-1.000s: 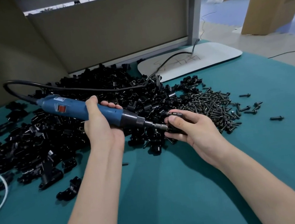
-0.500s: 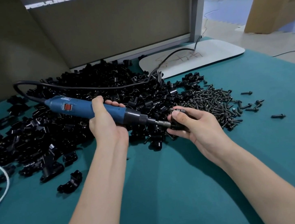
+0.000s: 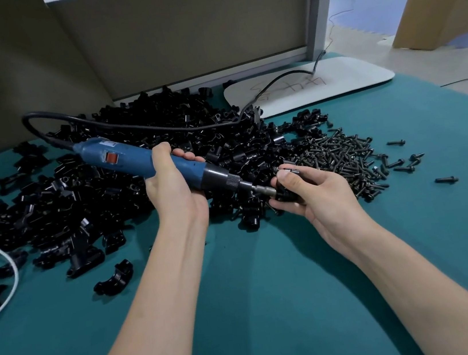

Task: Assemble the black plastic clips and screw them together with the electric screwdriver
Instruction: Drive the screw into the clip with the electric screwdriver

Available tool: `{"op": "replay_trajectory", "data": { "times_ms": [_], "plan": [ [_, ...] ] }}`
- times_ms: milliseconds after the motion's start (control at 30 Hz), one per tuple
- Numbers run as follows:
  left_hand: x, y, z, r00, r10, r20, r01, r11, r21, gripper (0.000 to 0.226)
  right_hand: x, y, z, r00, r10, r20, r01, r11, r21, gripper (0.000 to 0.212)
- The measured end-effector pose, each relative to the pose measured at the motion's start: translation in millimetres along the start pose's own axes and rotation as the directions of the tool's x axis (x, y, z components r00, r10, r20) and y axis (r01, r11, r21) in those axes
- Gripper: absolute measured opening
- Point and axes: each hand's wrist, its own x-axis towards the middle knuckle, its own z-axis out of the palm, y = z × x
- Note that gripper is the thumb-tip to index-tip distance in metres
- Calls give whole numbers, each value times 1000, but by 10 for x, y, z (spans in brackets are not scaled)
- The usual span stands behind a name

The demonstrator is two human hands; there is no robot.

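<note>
My left hand [image 3: 172,189] grips the blue electric screwdriver [image 3: 131,159] around its body, with the tool pointing right and slightly down. Its metal bit [image 3: 261,190] meets a small black plastic clip [image 3: 287,192] that my right hand [image 3: 316,193] pinches between thumb and fingers. Most of that clip is hidden by my fingers. Behind both hands spreads a big heap of black clips [image 3: 124,174], and a pile of dark screws [image 3: 341,159] lies to the right of it.
The screwdriver's black cord [image 3: 135,128] loops over the heap to a white board [image 3: 310,85] at the back. Loose clips [image 3: 114,277] and stray screws [image 3: 446,179] lie on the teal mat [image 3: 273,292]. A white cable [image 3: 4,263] curves at the left edge. Grey partition behind.
Both hands with the screwdriver and clip have stayed pressed together; they sit slightly higher and more to the right in the view as my head shifted.
</note>
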Motion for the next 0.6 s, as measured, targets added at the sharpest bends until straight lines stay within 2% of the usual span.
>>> {"op": "replay_trajectory", "data": {
  "times_ms": [100,200,300,600],
  "plan": [
    [4,-10,-14,1000,-14,-8,14,1000,-15,14,3,6,4,1000,3,-12,-2,1000,12,17],
    [5,-25,-36,999,-29,-16,28,999,-24,14,-2,12,-2,1000,5,-20,-5,1000,9,7],
    [0,-38,-41,999,-31,-19,31,999,-24,14,-1,18,-8,1000,-5,-28,5,1000,1,11],
    [19,-48,-15,1000,-28,-8,28,998,-49,12,-8,15,-3,999,13,-51,-12,1000,23,6]
  ]
}}
